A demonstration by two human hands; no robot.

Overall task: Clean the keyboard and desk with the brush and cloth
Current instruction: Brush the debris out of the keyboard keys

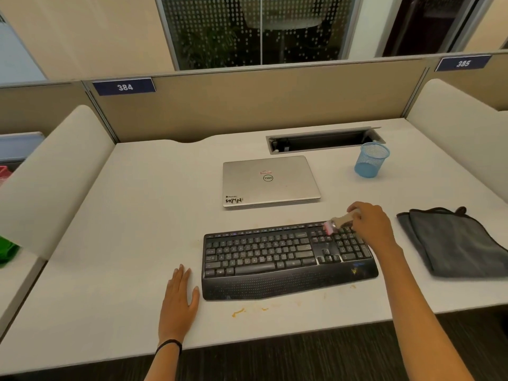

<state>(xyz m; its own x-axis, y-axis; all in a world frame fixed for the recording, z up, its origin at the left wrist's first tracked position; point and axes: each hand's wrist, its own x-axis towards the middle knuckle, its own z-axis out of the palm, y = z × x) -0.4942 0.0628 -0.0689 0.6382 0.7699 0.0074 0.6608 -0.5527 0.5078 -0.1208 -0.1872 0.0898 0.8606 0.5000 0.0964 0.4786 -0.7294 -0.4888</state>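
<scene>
A black keyboard (275, 257) with a palm rest lies on the white desk (137, 215). My right hand (371, 224) holds a small brush (336, 222) over the keyboard's top right corner, its pink bristles touching the keys near the number pad. My left hand (178, 301) lies flat on the desk, fingers together, just left of the keyboard. A folded grey cloth (456, 240) rests on the desk to the right of the keyboard. Orange crumbs (238, 312) are scattered on the desk in front of the keyboard.
A closed silver laptop (270, 181) sits behind the keyboard. A blue mesh cup (371, 160) stands at the back right, beside an open cable slot (321, 140). Padded dividers (55, 166) flank the desk on both sides, with a partition wall behind.
</scene>
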